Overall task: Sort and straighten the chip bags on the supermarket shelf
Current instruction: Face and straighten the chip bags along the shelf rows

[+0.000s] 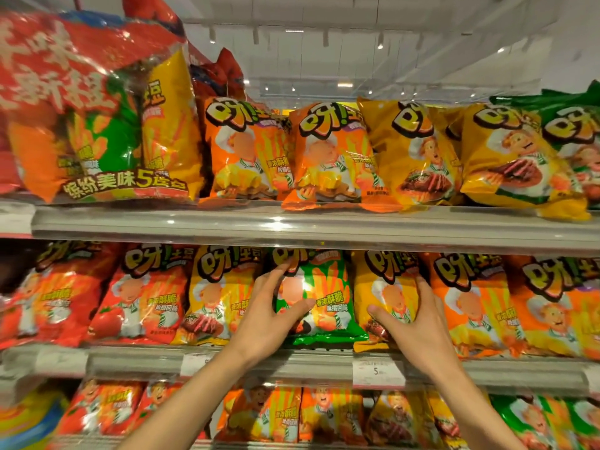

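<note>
1. Green foil marks the odd one out: the green chip bag (319,300) stands upright near the middle of the middle shelf (292,362), its bottom seam at the front edge, wedged between a yellow bag (217,297) on its left and another yellow bag (388,293) on its right.
2. Judged from its puffed, glossy skin, it should be very light, soft and slippery, with brittle contents; a hard squeeze would likely crush the chips or pop the seal. The side edges or the flat top seam look like the safest places to take hold.
3. The left hand (269,316) lies spread against the green bag's left edge, fingers up along the side and thumb across its front, a loose clasp rather than a clench.
4. The right hand (418,329) is splayed flat on the right-hand yellow bag, thumb low on its front, fingers over its right edge; it presses, not closing round anything.
5. Red tomato bags (143,297) fill the shelf's left end and orange bags (477,306) the right end.
6. A price tag (378,371) sits on the front rail below the hands.
</note>
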{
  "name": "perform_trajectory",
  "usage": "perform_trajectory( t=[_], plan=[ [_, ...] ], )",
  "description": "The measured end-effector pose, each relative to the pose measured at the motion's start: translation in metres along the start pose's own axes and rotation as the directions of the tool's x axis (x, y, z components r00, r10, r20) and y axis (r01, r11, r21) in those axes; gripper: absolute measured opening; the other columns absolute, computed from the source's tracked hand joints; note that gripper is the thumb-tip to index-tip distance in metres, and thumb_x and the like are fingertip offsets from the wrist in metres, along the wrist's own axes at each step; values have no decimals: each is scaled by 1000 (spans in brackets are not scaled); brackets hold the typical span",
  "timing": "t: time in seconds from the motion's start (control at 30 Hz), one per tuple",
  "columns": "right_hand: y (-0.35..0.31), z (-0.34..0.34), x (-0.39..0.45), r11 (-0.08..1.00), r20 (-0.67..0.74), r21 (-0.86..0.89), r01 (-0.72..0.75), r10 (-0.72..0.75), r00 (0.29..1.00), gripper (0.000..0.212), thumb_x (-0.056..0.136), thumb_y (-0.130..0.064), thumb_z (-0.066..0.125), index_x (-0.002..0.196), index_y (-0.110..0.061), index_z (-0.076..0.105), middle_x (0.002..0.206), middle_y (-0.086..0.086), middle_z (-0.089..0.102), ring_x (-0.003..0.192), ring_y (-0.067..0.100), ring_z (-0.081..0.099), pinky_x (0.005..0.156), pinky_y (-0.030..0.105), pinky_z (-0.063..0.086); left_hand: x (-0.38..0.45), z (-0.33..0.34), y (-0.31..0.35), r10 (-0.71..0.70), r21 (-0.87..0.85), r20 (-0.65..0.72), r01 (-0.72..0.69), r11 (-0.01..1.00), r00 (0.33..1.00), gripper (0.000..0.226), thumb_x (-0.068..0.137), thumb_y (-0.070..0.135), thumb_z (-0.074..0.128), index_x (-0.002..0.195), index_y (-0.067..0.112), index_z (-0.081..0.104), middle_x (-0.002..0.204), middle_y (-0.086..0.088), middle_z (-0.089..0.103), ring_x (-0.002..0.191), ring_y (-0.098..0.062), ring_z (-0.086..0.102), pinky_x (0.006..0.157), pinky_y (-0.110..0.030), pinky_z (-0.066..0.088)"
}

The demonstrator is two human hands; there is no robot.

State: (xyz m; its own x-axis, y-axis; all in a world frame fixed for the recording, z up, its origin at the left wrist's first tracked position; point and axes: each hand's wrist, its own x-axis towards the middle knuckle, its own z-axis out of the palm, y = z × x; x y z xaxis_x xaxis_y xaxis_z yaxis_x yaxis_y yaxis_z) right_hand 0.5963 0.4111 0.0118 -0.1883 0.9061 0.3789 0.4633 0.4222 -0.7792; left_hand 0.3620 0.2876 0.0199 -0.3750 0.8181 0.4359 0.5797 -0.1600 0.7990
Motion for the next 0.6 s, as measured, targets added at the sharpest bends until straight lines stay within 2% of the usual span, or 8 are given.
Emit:
perform_trajectory(
  t=[0.2,0.33,0.5,0.6],
  plan=[
    [4,6,-3,1000,-16,6,28,-28,999,110,69,-65,76,155,-28,19,158,2,26,144,24,27,112,45,31,-12,-9,6,48,-6,-58,-48,999,997,67,83,57,71,139,62,34,131,41,33,120,27,31,87,4,30],
    [-6,22,-11,996,-47,-51,70,-72,996,109,70,-63,75,155,-26,18,155,4,27,142,24,27,112,42,30,-28,-32,0,67,33,-75,-65,997,995,71,82,58,71,143,60,35,138,32,37,123,25,32,91,-6,32],
    [-35,58,-18,987,-64,-127,94,-103,993,106,71,-66,72,152,-20,21,151,7,28,139,27,27,110,41,30,-43,-78,-10,73,45,-94,-69,997,993,71,80,60,70,141,63,35,130,48,37,123,25,33,93,-12,32],
    [-58,83,-23,979,-95,-179,94,-112,989,102,70,-67,71,148,-17,27,146,12,34,135,31,31,106,44,34,-57,-108,-19,73,72,-123,-65,995,990,73,79,61,69,143,62,34,132,40,38,123,22,35,92,-13,34]
  ],
)
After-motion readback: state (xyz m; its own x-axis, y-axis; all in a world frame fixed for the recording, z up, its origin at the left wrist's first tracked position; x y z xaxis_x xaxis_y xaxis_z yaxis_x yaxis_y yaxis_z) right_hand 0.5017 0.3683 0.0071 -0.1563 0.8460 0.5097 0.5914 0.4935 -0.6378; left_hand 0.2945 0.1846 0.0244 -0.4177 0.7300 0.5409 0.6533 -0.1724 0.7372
